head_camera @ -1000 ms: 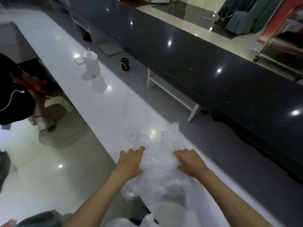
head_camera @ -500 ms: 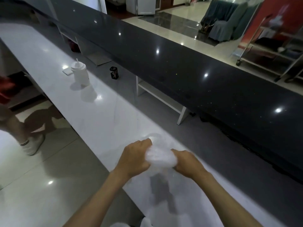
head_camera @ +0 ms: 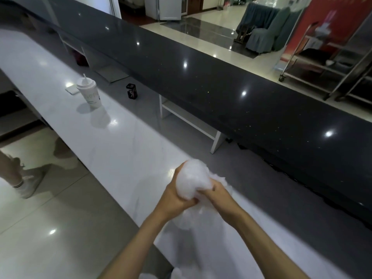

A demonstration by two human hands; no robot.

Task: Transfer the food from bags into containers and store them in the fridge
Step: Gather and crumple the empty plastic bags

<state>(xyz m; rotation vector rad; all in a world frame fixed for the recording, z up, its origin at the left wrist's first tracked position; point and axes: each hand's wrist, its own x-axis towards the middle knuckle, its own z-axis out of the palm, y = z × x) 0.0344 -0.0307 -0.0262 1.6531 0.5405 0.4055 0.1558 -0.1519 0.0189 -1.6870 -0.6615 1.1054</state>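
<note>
Gripping one crumpled clear plastic bag (head_camera: 192, 181), left hand (head_camera: 174, 195) and right hand (head_camera: 218, 195) curl round it above the white counter (head_camera: 124, 150). Takeaway cup (head_camera: 88, 93) print is unreadable.

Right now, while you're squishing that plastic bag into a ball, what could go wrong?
The crumpled plastic bag is gripped by both the left hand and the right hand above the white counter; thin plastic like that might tear or spring open again. More loose plastic lies by the counter's near edge and could slide off. A wide swing of the arm could tip the cup with a straw, though it stands well away.
</note>
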